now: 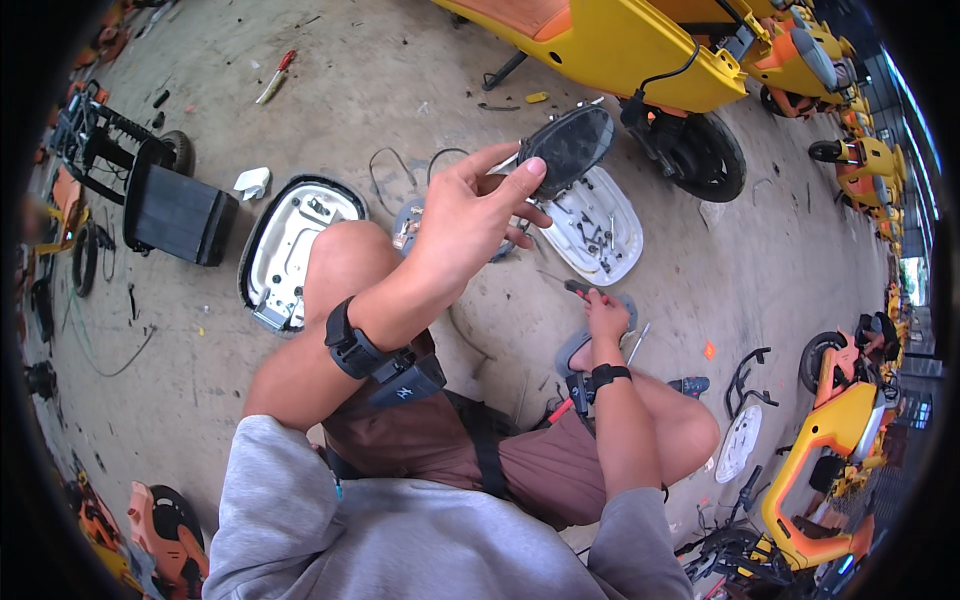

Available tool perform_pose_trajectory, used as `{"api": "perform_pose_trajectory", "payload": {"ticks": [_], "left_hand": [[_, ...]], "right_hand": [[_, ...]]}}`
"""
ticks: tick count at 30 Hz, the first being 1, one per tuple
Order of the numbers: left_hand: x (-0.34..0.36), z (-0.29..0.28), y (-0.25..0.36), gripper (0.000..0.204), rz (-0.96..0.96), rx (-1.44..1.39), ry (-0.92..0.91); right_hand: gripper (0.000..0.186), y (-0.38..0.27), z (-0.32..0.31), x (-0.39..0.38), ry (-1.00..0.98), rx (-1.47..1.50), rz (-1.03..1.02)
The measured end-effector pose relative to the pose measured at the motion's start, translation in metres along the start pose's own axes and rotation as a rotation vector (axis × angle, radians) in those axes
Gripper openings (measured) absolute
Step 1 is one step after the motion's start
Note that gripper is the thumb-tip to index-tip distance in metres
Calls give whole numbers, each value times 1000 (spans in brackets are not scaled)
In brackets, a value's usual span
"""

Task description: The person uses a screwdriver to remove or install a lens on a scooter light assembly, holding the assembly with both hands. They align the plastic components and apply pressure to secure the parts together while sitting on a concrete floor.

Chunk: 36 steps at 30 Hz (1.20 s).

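Observation:
My left hand (468, 205) is raised in front of me, thumb and fingers gripping a dark oval panel (568, 150) with a glossy face; its kind is not clear. In my right hand (606, 318), lower down by my right foot, is a screwdriver (578, 290) with a red and black handle, its thin shaft pointing up and to the left. Beyond the hands, a white oval shell (622, 262) lies on the floor with several bolts and small dark parts in it. Part of that shell is hidden by the panel.
Another white shell (275, 262) with a black rim lies by my left knee. A yellow scooter (640, 55) stands ahead, its black wheel (705, 160) close to the panel. A black box (180, 215) is at left, a cordless drill (690, 386) by my right knee, a red-handled tool (277, 76) farther off.

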<state>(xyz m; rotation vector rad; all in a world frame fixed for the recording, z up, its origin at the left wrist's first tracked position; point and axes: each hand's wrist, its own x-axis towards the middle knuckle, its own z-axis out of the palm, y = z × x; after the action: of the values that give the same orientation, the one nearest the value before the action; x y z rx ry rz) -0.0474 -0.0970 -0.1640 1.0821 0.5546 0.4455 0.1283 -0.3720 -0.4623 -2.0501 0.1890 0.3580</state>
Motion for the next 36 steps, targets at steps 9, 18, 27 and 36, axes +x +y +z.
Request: {"api": "perform_pose_trajectory", "payload": {"ticks": [9,18,27,36], "left_hand": [[3,0,1,53,-12,-46,119],[-4,-5,7,43,27,-52,237],[-5,-3,5,47,-16,-214,162],[-19,6,9,41,-32,-124,-27]], "right_hand": [[38,-171,-26,-22,-287,178,-77],[35,-285,-116,-84,-410,331,-272],[39,-285,-158,-103,-286,710,-415],[42,-275,-162,-109,-147,692,-629]]}}
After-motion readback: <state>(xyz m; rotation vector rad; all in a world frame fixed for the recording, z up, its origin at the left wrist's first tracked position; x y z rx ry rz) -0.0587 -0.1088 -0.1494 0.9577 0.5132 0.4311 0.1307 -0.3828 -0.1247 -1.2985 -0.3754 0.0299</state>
